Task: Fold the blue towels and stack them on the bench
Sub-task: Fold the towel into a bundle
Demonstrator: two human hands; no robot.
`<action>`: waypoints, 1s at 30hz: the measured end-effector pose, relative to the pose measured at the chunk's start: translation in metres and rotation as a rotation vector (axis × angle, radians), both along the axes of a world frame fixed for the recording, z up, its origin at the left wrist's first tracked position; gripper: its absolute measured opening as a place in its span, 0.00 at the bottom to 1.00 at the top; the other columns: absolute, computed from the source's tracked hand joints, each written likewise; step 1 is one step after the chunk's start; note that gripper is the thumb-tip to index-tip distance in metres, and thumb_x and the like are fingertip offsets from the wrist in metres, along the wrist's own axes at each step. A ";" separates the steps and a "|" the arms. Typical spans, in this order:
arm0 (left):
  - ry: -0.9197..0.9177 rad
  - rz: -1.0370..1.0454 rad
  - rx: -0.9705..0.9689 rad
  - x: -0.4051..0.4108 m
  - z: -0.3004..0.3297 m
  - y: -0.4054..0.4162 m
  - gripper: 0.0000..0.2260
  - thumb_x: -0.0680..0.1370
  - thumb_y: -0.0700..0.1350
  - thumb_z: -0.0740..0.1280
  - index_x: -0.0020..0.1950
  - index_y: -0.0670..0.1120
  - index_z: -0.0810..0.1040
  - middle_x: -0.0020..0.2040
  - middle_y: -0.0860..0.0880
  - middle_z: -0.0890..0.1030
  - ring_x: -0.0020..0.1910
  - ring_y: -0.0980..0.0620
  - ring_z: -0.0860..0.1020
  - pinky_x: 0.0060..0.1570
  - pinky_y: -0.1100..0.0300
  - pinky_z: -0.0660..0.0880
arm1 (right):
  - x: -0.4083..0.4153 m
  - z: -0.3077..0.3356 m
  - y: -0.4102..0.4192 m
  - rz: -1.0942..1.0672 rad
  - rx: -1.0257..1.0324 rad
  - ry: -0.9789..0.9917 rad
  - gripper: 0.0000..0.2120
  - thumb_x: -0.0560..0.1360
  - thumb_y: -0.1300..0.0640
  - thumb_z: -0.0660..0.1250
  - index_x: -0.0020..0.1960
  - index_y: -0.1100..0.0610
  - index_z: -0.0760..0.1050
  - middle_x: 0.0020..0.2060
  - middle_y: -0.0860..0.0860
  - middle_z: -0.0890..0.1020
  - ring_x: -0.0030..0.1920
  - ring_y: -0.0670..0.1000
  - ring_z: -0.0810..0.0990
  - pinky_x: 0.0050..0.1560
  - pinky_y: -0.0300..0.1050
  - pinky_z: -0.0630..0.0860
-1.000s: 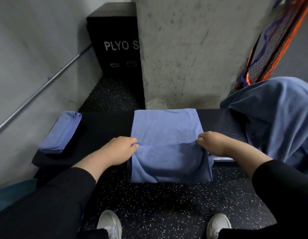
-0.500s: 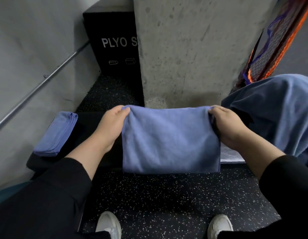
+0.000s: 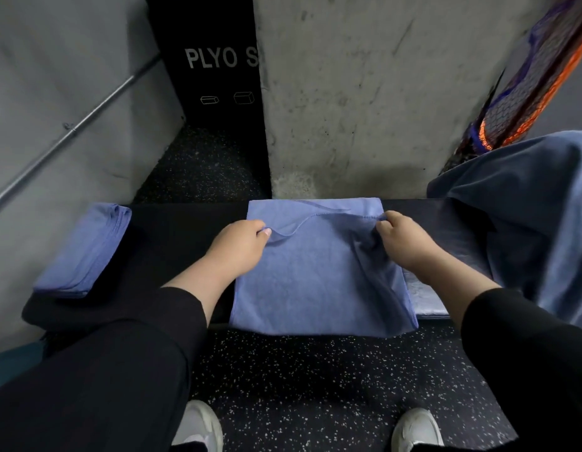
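Observation:
A blue towel [image 3: 319, 272] lies across the middle of the black bench [image 3: 185, 230], its near edge hanging over the front. My left hand [image 3: 237, 246] pinches the upper layer at its left side. My right hand [image 3: 403, 239] pinches the same layer at its right side. The hemmed edge sags between my hands, just short of the towel's far edge. A stack of folded blue towels [image 3: 84, 252] rests on the bench's left end. A heap of unfolded blue towels [image 3: 527, 216] is draped over the right end.
A concrete pillar [image 3: 364, 93] rises right behind the bench. A black plyo box [image 3: 211, 66] stands behind on the left, beside a grey wall with a metal rail [image 3: 71, 128]. An orange and blue net [image 3: 527, 76] hangs at the right. My shoes stand on speckled floor [image 3: 315, 386].
Both hands gripped the hanging front edge, lifted it up off the bench, and have now brought it down over the towel toward its far edge.

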State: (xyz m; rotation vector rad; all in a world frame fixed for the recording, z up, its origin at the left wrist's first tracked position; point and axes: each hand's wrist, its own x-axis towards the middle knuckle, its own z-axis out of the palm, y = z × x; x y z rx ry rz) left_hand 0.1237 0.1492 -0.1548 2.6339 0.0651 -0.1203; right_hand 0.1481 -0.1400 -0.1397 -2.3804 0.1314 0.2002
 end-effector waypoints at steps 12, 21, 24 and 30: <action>0.160 -0.177 0.195 -0.057 0.028 0.002 0.17 0.85 0.51 0.56 0.39 0.46 0.68 0.38 0.47 0.75 0.39 0.47 0.75 0.35 0.54 0.65 | -0.046 0.030 -0.014 0.274 -0.199 0.202 0.14 0.84 0.56 0.56 0.40 0.52 0.70 0.38 0.50 0.75 0.44 0.54 0.76 0.47 0.46 0.74; 0.133 -0.143 -0.351 -0.072 0.044 0.016 0.20 0.80 0.54 0.63 0.38 0.39 0.71 0.36 0.47 0.75 0.38 0.52 0.72 0.43 0.50 0.70 | -0.060 0.033 -0.039 0.076 0.442 0.362 0.05 0.79 0.62 0.59 0.45 0.58 0.71 0.36 0.57 0.68 0.36 0.54 0.68 0.38 0.47 0.75; 0.040 -0.033 -0.678 -0.063 0.054 0.023 0.18 0.78 0.53 0.63 0.43 0.38 0.76 0.39 0.47 0.78 0.42 0.53 0.74 0.48 0.52 0.70 | -0.050 0.043 -0.044 -0.026 0.646 0.265 0.03 0.76 0.61 0.61 0.45 0.57 0.73 0.33 0.54 0.67 0.32 0.50 0.65 0.33 0.44 0.64; -0.238 0.182 -0.363 -0.021 0.048 0.021 0.17 0.84 0.50 0.59 0.44 0.38 0.74 0.34 0.48 0.72 0.34 0.52 0.68 0.36 0.54 0.63 | -0.016 0.041 -0.023 -0.213 0.688 0.010 0.12 0.76 0.62 0.60 0.34 0.56 0.68 0.26 0.52 0.68 0.28 0.50 0.64 0.32 0.44 0.60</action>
